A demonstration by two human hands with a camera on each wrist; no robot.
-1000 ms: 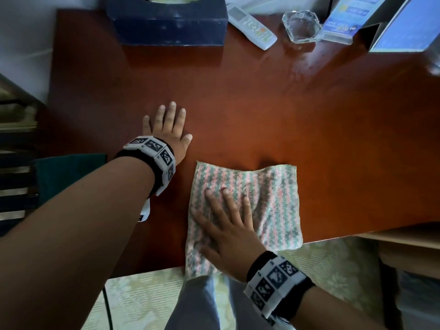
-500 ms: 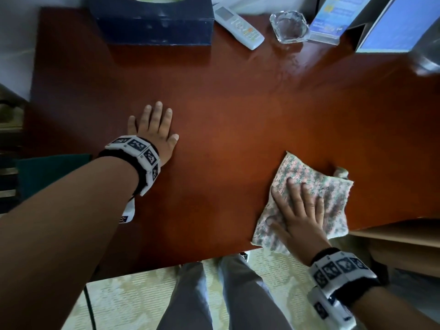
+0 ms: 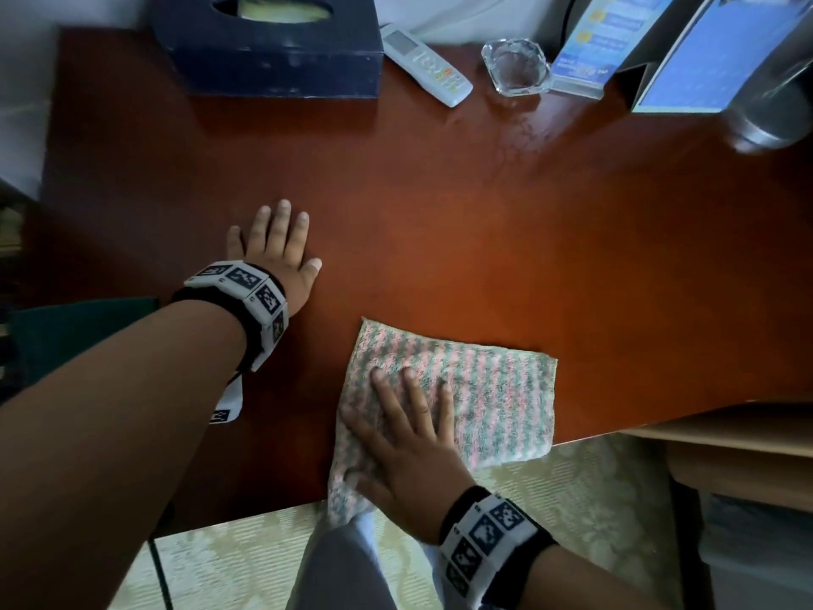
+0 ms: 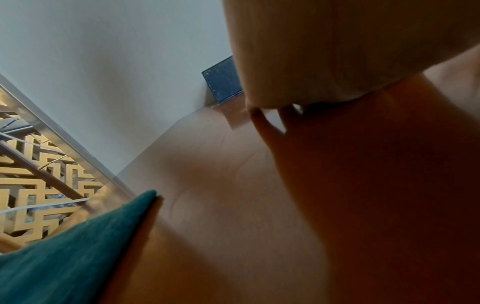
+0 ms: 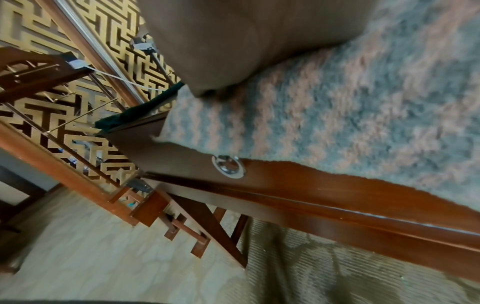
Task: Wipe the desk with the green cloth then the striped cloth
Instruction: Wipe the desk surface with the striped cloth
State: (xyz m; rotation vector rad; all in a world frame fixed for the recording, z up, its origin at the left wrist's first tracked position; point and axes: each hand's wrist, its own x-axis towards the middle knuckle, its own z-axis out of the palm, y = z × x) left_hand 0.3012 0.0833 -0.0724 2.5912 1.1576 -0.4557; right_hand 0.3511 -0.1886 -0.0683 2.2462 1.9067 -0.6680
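Observation:
The striped pink-and-green cloth (image 3: 492,398) lies spread flat on the red-brown desk (image 3: 440,222) at its near edge, its near left corner hanging over. My right hand (image 3: 402,429) presses flat on the cloth's left half, fingers straight and spread. My left hand (image 3: 275,248) rests palm down on the bare desk, left of the cloth and apart from it. The green cloth (image 3: 66,332) lies at the desk's left edge, partly behind my left forearm; it shows as a teal corner (image 4: 78,246) in the left wrist view. Striped cloth (image 5: 337,102) fills the right wrist view.
Along the back of the desk stand a dark blue tissue box (image 3: 277,50), a white remote (image 3: 426,66), a glass ashtray (image 3: 514,66), blue card stands (image 3: 712,59) and a metal object (image 3: 770,112). A lower wooden surface (image 3: 739,438) adjoins at the right.
My right hand slid the striped cloth right along the near edge, where it bunched, then back left, and it now lies flat again. My left hand stayed pressed on the desk.

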